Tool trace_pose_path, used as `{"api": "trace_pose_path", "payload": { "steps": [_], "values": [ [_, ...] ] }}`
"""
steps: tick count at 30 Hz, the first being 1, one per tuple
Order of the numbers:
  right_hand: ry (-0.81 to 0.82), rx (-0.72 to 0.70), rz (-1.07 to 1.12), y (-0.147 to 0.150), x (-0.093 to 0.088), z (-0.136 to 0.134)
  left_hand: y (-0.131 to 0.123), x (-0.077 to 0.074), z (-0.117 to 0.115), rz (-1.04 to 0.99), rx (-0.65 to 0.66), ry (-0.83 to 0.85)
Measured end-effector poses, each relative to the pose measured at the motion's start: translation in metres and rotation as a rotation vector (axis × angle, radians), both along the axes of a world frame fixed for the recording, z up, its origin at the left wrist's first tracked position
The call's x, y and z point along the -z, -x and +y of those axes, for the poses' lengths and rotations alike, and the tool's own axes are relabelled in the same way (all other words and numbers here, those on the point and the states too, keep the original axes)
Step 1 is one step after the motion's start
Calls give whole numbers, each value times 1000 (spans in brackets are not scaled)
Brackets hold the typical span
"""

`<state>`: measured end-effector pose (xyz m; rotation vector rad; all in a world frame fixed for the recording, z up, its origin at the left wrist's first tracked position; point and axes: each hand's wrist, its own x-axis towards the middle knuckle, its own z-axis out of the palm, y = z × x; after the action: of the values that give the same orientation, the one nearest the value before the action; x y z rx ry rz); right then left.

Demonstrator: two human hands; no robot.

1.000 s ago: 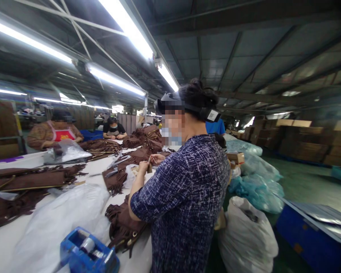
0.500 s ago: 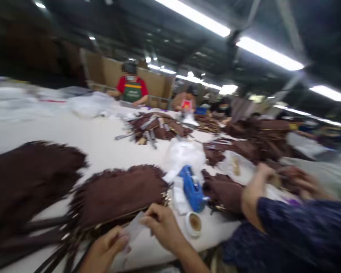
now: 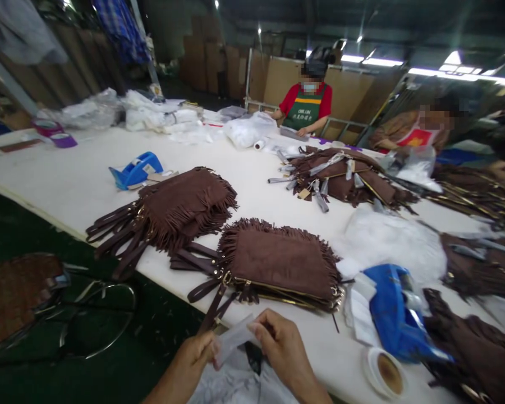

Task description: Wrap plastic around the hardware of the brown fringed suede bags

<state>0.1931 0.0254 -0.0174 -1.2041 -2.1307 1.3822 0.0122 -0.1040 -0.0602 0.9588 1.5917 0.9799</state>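
- Hands: left hand (image 3: 192,362) and right hand (image 3: 283,349) sit low in view, close together, just off the near edge of the white table (image 3: 67,179).
- Grip, left: thumb and fingers are pinched on the left end of a translucent strip (image 3: 234,338).
- Grip, right: fingertips are closed on the strip's right end, so the strip spans the gap between the two hands.
- Strip position: in front of the near edge, above a pale plastic sheet (image 3: 235,387) that lies under the hands.
- Nearest item: brown fringed bag (image 3: 281,261) lies flat at the near edge, just beyond the hands, zip side toward the person. Its straps trail left and hang over the edge.
- Second fringed bag (image 3: 180,205) lies to the left of the first and farther in, straps also pointing at the near edge.
- Blue tape dispenser (image 3: 393,311) stands right of the first bag, near the near edge. A tape roll (image 3: 382,373) lies flat just in front of it.
- Second blue dispenser (image 3: 134,168) sits past the second bag, toward the left end of the table.
- White plastic bag (image 3: 395,241) lies behind the near dispenser.
- Pile of brown bags (image 3: 340,177) with tags sits toward the far edge.
- Person in a red shirt and green apron (image 3: 305,104) works at the far edge. Another person (image 3: 421,132) is at the far right.
- Woven-seat stool (image 3: 21,292) stands on the floor, left of the table.
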Motion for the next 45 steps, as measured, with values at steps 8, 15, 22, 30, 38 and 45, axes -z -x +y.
{"api": "trace_pose_path", "payload": {
  "steps": [8,15,22,30,38,45],
  "values": [
    [74,-94,87,19,8,1,6,-10,38,-397,-61,-50],
    [76,251,106,39,36,21,6,6,36,-348,-225,-18],
    [-104,341,23,68,44,13,16,12,19,-190,-272,-37],
    [279,222,228,61,43,16,18,23,16,-256,-306,-13],
    [498,217,363,59,40,17,15,28,18,-271,-303,-7],
    [709,240,508,58,28,13,11,28,21,-306,-294,14]
  ]
}}
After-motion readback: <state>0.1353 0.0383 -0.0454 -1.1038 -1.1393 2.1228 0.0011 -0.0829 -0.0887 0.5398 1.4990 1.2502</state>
